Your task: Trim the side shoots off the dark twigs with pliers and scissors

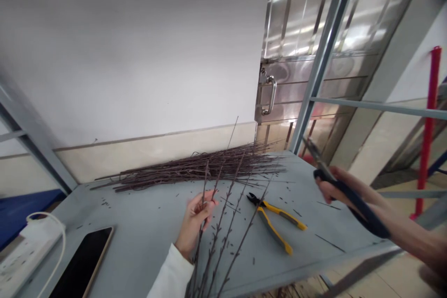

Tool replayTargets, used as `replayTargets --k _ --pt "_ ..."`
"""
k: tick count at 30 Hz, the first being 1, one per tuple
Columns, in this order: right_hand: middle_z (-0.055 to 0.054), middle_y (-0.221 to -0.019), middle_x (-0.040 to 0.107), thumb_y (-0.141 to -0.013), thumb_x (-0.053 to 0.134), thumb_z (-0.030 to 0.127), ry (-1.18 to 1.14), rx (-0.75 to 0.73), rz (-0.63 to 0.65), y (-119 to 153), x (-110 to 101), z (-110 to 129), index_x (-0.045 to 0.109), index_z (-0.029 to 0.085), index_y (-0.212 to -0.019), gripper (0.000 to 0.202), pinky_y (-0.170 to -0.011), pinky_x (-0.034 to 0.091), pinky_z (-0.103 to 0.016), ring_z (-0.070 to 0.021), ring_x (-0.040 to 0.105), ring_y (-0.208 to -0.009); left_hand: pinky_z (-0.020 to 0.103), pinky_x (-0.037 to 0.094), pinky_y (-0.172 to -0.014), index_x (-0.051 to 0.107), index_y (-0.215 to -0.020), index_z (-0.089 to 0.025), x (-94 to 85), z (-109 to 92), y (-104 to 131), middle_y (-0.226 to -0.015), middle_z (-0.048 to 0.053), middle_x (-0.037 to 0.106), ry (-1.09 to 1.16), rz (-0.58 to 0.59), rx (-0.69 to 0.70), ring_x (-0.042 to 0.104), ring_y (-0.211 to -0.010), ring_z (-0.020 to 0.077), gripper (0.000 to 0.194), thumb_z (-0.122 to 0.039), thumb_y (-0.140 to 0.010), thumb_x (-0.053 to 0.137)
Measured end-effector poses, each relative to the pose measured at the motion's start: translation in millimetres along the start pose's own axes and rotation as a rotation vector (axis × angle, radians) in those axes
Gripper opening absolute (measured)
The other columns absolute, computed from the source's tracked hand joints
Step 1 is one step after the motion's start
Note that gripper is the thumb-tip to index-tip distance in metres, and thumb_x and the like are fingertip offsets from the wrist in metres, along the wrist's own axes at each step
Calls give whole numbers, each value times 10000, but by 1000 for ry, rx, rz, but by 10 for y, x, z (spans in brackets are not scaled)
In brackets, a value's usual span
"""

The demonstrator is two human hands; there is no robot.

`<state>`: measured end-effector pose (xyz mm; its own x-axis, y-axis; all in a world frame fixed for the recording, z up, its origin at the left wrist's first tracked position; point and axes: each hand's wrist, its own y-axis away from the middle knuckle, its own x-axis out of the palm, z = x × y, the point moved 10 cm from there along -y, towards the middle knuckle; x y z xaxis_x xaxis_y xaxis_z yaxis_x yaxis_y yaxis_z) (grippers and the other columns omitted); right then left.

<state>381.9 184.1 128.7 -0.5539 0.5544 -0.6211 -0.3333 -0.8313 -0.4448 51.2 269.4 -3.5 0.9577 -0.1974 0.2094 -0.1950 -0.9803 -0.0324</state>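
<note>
My left hand [196, 216], its sleeve white, is closed around thin dark budded twigs [217, 229]. Several long stems fan upward from the bottom edge, and I cannot tell exactly how many are in the grip. Off to the right, my right hand [344, 186] grips pruning shears [365, 212] with dark handles, their blades pointing up and left; motion blurs them. The shears are apart from the twigs. Yellow-and-grey cutting pliers [272, 228] lie with handles spread on the grey table [146, 223], partly behind one stem.
Along the wall lies a large pile of dark twigs [202, 166]. A phone [84, 260] and a white power strip [30, 256] with a cable occupy the left side. Bits of twig litter the tabletop. Metal frame posts [323, 56] rise at both ends, before a metal door [289, 79].
</note>
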Motion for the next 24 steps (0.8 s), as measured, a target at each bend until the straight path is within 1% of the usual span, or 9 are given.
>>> replayTargets --k 3,5,8,11,14,16,19,24 --pt "-74 -712 634 -628 526 712 -141 -62 351 19 501 419 515 258 -741 468 -581 519 -322 -229 597 -635 160 243 -353 664 -1014 -163 -11 25 -3 -762 18 626 -1 5 -4 346 -421 28 428 -426 -680 715" --pt "-57 -721 617 -679 526 672 -143 -115 503 53 729 605 475 250 -756 432 -590 507 -313 -213 576 -648 157 243 -352 663 -1020 -165 -22 49 -11 -756 16 625 1 10 -7 339 -420 26 419 -419 -690 712" --pt "-25 -713 590 -750 495 624 -70 -199 661 111 970 779 435 236 -785 395 -585 470 -288 -174 544 -632 153 247 -351 661 -1028 -168 -30 70 -18 -749 15 626 18 18 -10 343 -429 30 410 -410 -701 708" --pt "-9 -715 583 -809 442 598 1 -249 766 151 1131 852 428 226 -805 373 -592 436 -269 -147 527 -620 149 242 -343 664 -1029 -169 -29 52 -9 -749 13 624 39 20 -7 334 -428 28 431 -417 -682 724" --pt "3 -729 599 -834 468 535 -22 -268 832 156 1230 878 439 229 -837 308 -573 415 -250 -138 518 -617 144 239 -335 668 -1022 -163 -34 32 8 -741 11 621 45 11 -9 323 -429 27 462 -429 -652 745" --pt "14 -724 601 -821 513 504 -37 -271 844 139 1264 881 441 234 -836 280 -548 404 -243 -134 510 -601 142 238 -330 670 -1009 -159 -25 23 15 -737 12 620 35 17 -9 324 -433 29 460 -436 -650 746" --pt "22 -711 602 -804 538 490 -21 -280 810 99 1277 907 440 232 -802 276 -533 387 -237 -126 506 -593 140 237 -322 669 -1009 -151 -2 9 17 -726 16 619 19 27 -4 320 -435 32 481 -455 -644 746" --pt "36 -659 576 -843 467 478 49 -328 759 48 1290 986 407 227 -791 263 -535 338 -235 -111 472 -570 145 234 -315 672 -1018 -130 46 -14 26 -697 23 622 -28 39 -17 309 -422 31 559 -490 -600 761"
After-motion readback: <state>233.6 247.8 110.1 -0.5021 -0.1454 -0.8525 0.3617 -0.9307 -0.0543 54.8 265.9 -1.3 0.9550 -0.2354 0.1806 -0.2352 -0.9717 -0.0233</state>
